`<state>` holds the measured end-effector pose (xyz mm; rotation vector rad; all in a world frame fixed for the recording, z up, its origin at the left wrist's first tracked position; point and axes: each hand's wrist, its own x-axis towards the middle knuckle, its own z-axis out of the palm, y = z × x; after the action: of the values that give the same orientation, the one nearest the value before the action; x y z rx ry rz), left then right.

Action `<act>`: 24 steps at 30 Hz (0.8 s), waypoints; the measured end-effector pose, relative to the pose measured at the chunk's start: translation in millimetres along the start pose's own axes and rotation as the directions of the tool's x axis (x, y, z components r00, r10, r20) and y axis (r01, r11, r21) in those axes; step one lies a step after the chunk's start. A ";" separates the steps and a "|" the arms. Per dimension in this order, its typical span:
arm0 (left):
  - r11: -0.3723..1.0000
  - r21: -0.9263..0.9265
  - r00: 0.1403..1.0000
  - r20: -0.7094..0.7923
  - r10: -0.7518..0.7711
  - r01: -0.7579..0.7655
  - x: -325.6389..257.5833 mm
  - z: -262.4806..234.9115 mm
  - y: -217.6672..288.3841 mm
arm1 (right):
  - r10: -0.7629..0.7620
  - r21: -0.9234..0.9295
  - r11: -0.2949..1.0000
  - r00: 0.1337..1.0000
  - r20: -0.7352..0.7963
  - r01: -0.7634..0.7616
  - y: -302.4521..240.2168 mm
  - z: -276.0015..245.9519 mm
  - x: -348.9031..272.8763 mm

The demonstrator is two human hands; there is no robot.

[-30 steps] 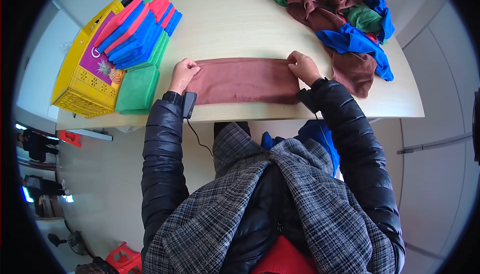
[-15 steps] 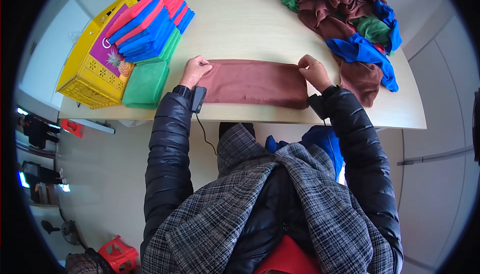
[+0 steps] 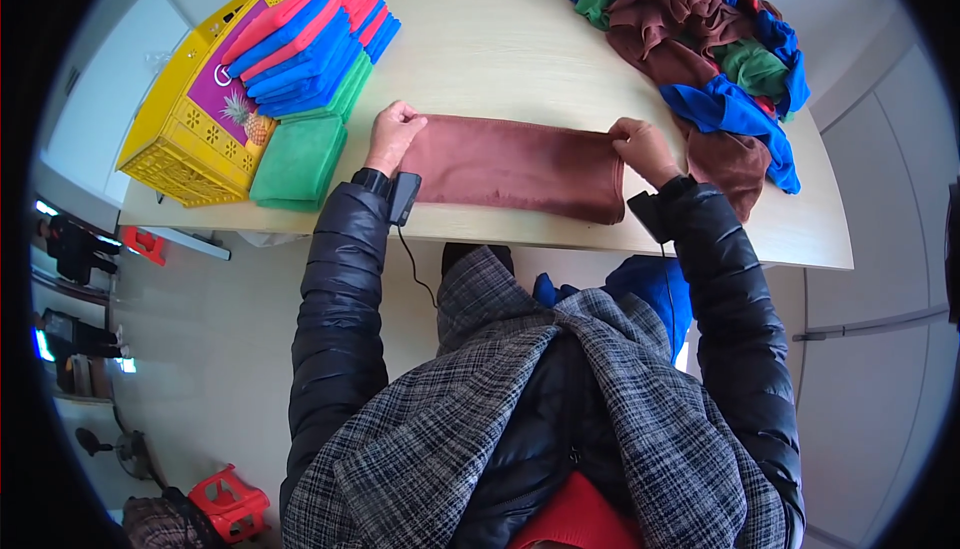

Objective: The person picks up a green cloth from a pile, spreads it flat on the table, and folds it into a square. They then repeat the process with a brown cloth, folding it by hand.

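Note:
A brown towel (image 3: 515, 164), folded into a long strip, stretches across the table in front of me. My left hand (image 3: 398, 135) is closed on its far left corner, fingertips pinched together. At the opposite end my right hand (image 3: 641, 147) pinches the far right corner. Between the two hands the far edge runs nearly straight, sloping a little down to the right. The towel's near edge lies close to the front edge of the table.
Folded red, blue and green towels (image 3: 300, 54) are stacked at the left, with green ones (image 3: 297, 164) in front, beside a yellow crate (image 3: 170, 154). A loose heap of crumpled cloths (image 3: 690, 39) covers the far right of the table (image 3: 480, 39). Red stools (image 3: 228, 504) stand on the floor.
The right hand has shifted slightly right and nearer, and the left a little farther away, both holding the towel. Its edge now slopes slightly more. The whole view has shifted slightly.

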<state>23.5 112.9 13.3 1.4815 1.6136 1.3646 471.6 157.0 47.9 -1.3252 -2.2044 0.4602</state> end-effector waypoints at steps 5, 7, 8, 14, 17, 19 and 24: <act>0.987 -0.026 0.986 0.037 0.162 -0.161 2.2 -27.2 66.6 | -0.120 0.053 0.991 0.991 -0.056 0.123 -32.2 -67.7 9.2; 0.985 -0.011 0.983 0.065 0.170 -0.170 0.2 -42.1 114.1 | -0.184 0.034 0.981 0.976 -0.117 0.189 -48.5 -102.1 14.5; 0.970 0.071 0.966 0.130 0.222 -0.233 1.3 -51.0 135.6 | -0.277 0.010 0.959 0.940 -0.198 0.284 -56.2 -119.7 17.5; 0.888 0.008 0.883 0.112 0.456 -0.459 -3.5 -85.4 236.1 | -0.342 0.035 0.929 0.892 -0.295 0.368 -101.0 -205.6 24.4; 0.856 0.067 0.858 0.072 0.508 -0.512 -8.5 -88.7 273.9 | -0.315 0.065 0.938 0.917 -0.243 0.340 -100.3 -235.4 27.1; 0.869 0.107 0.875 0.096 0.475 -0.483 -11.8 -96.6 292.2 | -0.272 0.092 0.951 0.942 -0.199 0.294 -101.0 -250.2 27.8; 0.880 0.057 0.882 0.069 0.467 -0.471 -11.4 -101.4 294.6 | -0.320 0.047 0.942 0.933 -0.165 0.331 -112.1 -259.8 16.4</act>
<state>48.1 34.5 313.9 2.0313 1.3278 1.5095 539.7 125.1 321.1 -0.8989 -2.1959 0.2973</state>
